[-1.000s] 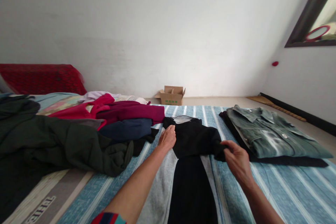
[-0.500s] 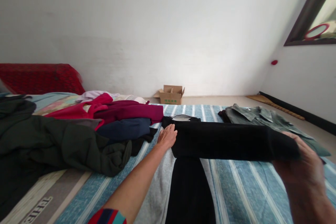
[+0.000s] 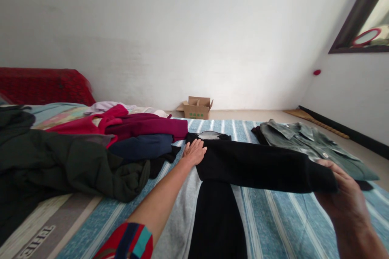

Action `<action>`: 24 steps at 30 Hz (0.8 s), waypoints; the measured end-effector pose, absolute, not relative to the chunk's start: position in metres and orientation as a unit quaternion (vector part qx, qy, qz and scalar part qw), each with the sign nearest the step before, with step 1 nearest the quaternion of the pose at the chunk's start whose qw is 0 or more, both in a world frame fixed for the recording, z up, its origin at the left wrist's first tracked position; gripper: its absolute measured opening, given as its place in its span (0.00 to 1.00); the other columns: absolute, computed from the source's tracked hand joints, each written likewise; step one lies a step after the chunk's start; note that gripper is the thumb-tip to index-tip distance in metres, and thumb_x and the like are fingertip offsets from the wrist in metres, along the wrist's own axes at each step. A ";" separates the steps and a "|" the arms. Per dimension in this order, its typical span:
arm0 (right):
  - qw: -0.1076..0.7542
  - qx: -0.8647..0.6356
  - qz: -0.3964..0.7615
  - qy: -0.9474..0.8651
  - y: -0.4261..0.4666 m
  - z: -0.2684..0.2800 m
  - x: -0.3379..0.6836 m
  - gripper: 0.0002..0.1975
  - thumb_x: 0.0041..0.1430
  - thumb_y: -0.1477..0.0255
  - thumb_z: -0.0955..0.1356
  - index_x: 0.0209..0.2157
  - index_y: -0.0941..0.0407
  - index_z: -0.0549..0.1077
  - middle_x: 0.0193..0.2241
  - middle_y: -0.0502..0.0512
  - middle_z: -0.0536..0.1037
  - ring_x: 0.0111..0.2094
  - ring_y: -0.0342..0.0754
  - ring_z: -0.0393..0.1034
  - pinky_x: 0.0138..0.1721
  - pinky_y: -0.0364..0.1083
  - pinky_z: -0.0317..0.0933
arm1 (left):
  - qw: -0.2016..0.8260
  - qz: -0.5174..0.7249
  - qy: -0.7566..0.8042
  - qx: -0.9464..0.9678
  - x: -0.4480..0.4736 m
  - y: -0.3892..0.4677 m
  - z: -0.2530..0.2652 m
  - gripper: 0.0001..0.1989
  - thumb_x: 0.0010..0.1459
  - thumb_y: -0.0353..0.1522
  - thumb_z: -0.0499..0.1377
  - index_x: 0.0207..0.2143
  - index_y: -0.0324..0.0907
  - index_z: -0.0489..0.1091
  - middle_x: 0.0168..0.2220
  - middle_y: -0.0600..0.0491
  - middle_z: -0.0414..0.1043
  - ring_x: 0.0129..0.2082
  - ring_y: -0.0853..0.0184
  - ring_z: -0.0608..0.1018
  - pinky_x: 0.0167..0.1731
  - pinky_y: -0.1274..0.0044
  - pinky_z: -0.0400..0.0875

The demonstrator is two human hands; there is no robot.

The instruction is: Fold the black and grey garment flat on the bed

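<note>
A black and grey garment [image 3: 219,210] lies flat along the blue striped bedcover [image 3: 279,226] in front of me. My left hand [image 3: 194,151] rests flat, palm down, on its left shoulder near the collar. My right hand [image 3: 343,198] grips the cuff of its black sleeve [image 3: 261,166], which is stretched straight out to the right, just above the cover.
A loose pile of clothes sits to the left: dark green [image 3: 60,166], navy [image 3: 142,145], maroon [image 3: 152,126] and pink pieces. A folded grey-green denim shirt [image 3: 306,145] lies at the right on something black. A cardboard box [image 3: 196,107] stands on the floor by the wall.
My right hand has pulled the black sleeve from its folded spot out to the right, to full length, then lowered it a little. My left hand has stayed on the shoulder.
</note>
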State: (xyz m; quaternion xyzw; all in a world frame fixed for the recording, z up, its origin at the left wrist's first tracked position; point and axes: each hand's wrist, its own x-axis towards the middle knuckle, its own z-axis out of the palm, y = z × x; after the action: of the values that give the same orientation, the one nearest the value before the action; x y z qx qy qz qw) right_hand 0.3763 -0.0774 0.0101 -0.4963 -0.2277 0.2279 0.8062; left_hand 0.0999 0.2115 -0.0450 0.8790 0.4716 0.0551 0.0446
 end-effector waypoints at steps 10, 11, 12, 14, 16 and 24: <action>0.791 -0.472 0.247 -0.302 -0.073 0.057 0.309 0.05 0.41 0.72 0.71 0.25 0.54 0.72 0.29 0.52 0.74 0.25 0.43 0.66 0.22 0.41 0.61 | 0.037 0.076 0.449 0.889 0.104 0.201 -0.037 0.18 0.65 0.34 0.43 0.54 0.41 0.61 0.60 0.45 0.60 0.63 0.62 0.57 0.60 0.66 0.47; 0.785 -0.468 0.252 -0.318 -0.074 0.060 0.297 0.05 0.41 0.72 0.71 0.25 0.54 0.73 0.31 0.53 0.75 0.26 0.44 0.68 0.23 0.41 0.62 | 0.040 0.076 0.444 0.892 0.105 0.200 -0.036 0.17 0.65 0.34 0.43 0.52 0.41 0.62 0.59 0.46 0.62 0.62 0.62 0.59 0.60 0.66 0.49; 0.775 -0.465 0.259 -0.340 -0.074 0.063 0.284 0.05 0.42 0.72 0.71 0.26 0.54 0.73 0.32 0.54 0.75 0.27 0.45 0.69 0.23 0.41 0.62 | 0.045 0.074 0.441 0.893 0.105 0.199 -0.035 0.17 0.65 0.34 0.43 0.51 0.41 0.63 0.58 0.46 0.63 0.61 0.62 0.60 0.59 0.66 0.50; 0.732 -0.457 0.296 -0.410 -0.073 0.066 0.254 0.02 0.46 0.71 0.70 0.26 0.54 0.73 0.33 0.55 0.76 0.29 0.47 0.70 0.25 0.42 0.63 | 0.059 0.066 0.439 0.894 0.106 0.199 -0.032 0.17 0.65 0.35 0.43 0.51 0.39 0.63 0.57 0.44 0.64 0.61 0.60 0.60 0.58 0.65 0.52; 0.665 -0.435 0.344 -0.500 -0.069 0.066 0.223 0.03 0.50 0.73 0.67 0.27 0.54 0.73 0.33 0.55 0.75 0.32 0.47 0.70 0.28 0.42 0.63 | 0.080 0.052 0.438 0.894 0.105 0.199 -0.030 0.19 0.65 0.35 0.44 0.53 0.37 0.62 0.59 0.42 0.60 0.62 0.58 0.58 0.58 0.62 0.50; 0.468 -0.330 0.349 -0.742 -0.044 0.020 0.148 0.10 0.42 0.80 0.59 0.26 0.54 0.68 0.28 0.49 0.73 0.31 0.42 0.69 0.33 0.39 0.61 | 0.175 0.049 0.412 0.893 0.081 0.207 -0.028 0.27 0.60 0.26 0.44 0.62 0.38 0.54 0.66 0.47 0.49 0.65 0.66 0.52 0.60 0.73 0.45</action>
State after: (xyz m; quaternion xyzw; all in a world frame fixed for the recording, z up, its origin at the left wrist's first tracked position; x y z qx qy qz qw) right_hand 0.1478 -0.0437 0.0197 -0.3301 -0.7417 0.3488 0.4682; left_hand 0.0809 0.2071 -0.0277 0.8927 0.4123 0.0486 0.1755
